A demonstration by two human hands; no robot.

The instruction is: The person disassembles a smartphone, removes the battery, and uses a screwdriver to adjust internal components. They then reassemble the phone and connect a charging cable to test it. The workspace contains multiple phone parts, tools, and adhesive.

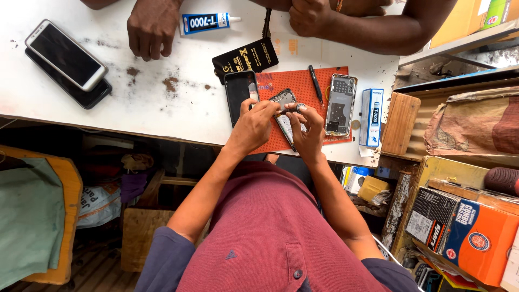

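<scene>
Orange mat (281, 86) at frame centre: our left hand (253, 125) and right hand (306, 132) both pinched the opened phone (283, 111), perhaps a small part too.

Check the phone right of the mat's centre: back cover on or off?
Off. The phone lies flat on the orange mat with its insides exposed.

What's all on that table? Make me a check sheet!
Surface: white scuffed table with an orange work mat.
Job's things: opened phone body under both hands; small grey round part pinched at the fingertips.
Clutter: black phone panel, opened phone back, black pen-like tool, blue glue tube, two stacked phones.
Grippers: left hand and right hand meet over the phone.
Cables: nothing seen.
Surroundings: another person's hands opposite; orange cardboard box at right.
</scene>
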